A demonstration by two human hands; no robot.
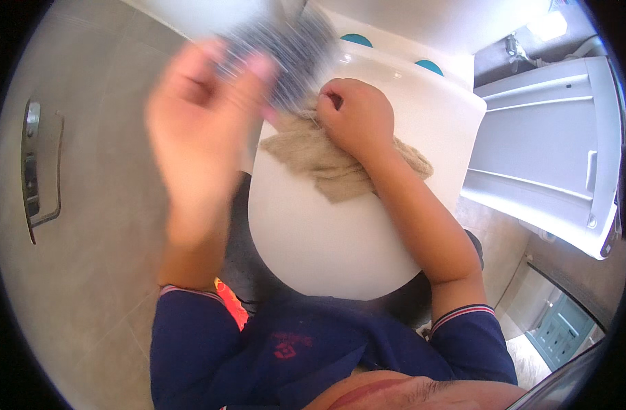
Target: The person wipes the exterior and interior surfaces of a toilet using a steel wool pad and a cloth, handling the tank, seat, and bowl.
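A beige cloth (338,177) lies crumpled on a smooth white lid (333,246), which looks like a toilet lid. My right hand (356,115) is curled into a fist on the cloth, with its folds coming out beside and beneath the fingers. My left hand (205,97) is raised at the upper left and blurred by motion. Its thumb and fingers overlap the edge of a dark, streaked thing (297,56), too blurred to name; whether they grip it cannot be told. A small pink patch shows below that dark thing, near the lid's left edge.
Two teal round pieces (429,67) show behind the lid. A white appliance, seemingly a washing machine (538,128), stands at the right, with a metal tap (518,51) behind it. A metal handle (59,174) is on a tiled surface at far left. My dark-clad legs flank the lid.
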